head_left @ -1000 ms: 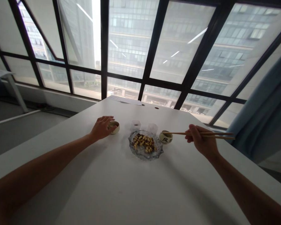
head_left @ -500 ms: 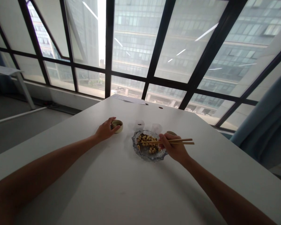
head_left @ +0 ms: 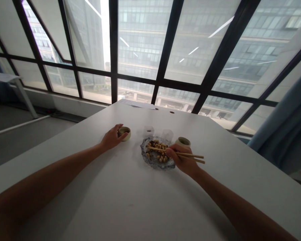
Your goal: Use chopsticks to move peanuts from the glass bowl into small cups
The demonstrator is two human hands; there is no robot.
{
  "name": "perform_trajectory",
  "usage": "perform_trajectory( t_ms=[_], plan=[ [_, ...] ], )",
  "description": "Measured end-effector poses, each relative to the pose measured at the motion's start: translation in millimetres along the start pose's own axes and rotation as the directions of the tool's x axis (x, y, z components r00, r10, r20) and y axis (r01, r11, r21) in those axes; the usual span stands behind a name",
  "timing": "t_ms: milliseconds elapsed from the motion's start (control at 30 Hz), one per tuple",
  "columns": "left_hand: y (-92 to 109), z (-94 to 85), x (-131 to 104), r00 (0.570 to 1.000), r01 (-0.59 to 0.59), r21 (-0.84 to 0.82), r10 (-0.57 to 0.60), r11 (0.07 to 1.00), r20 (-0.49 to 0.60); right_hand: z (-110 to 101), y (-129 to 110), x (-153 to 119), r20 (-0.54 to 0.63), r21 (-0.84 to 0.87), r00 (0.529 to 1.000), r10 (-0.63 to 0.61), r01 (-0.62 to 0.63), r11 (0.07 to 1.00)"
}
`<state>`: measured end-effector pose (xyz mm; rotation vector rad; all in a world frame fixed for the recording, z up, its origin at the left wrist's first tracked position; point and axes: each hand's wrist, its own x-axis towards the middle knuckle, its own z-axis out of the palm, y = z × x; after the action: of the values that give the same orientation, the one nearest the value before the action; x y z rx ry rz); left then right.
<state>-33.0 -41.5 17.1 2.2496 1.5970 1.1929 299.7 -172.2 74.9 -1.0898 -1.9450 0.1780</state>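
Observation:
My left hand (head_left: 113, 136) curls its thumb and fingers round a small pale-green cup (head_left: 126, 136) standing on the white table (head_left: 125, 187). In my right hand (head_left: 182, 157) is a pair of chopsticks (head_left: 194, 156), their tips among the peanuts (head_left: 162, 157) in a clear glass dish (head_left: 157, 165) with a wavy rim. Darker bits lie among the peanuts near the tips. Whether the tips pinch anything is too small to tell. A second pale-green cup (head_left: 183, 142) stands just behind my right hand, partly covered by it.
Two small translucent containers (head_left: 148, 131) stand behind the dish; the left one has something dark in it. White paper (head_left: 137, 104) lies at the table's far end, by two dark round spots (head_left: 172, 112). Windows rise beyond, with a blue curtain (head_left: 283, 130) at the right.
My right hand has moved slightly left and down, with the chopstick tips shifting to the back left of the peanuts. More of the right cup shows. My left hand stays at its cup.

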Motion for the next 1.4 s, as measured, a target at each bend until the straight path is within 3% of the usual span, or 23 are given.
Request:
perform_trajectory(
  t_ms=[233, 733, 1400],
  plan=[
    [1.6, -0.6, -0.6, 1.0, 0.0, -0.025, 0.0, 1.0, 0.005, 7.0, 16.1, -4.6, -0.045, 0.012, 0.997, 0.064, -0.064, 0.998],
    [-1.0, 1.2, 0.2, 1.0, -0.014, -0.041, 0.014, 0.999, -0.002, 8.7, 9.3, -3.4, -0.084, -0.04, 0.996, -0.032, 0.029, 0.999],
    [-2.6, 0.8, 0.1, 1.0, -0.019, -0.047, 0.019, 0.999, -0.002, 13.2, 19.7, -5.7, -0.06, 0.015, 0.994, 0.095, -0.095, 0.995]
  ],
)
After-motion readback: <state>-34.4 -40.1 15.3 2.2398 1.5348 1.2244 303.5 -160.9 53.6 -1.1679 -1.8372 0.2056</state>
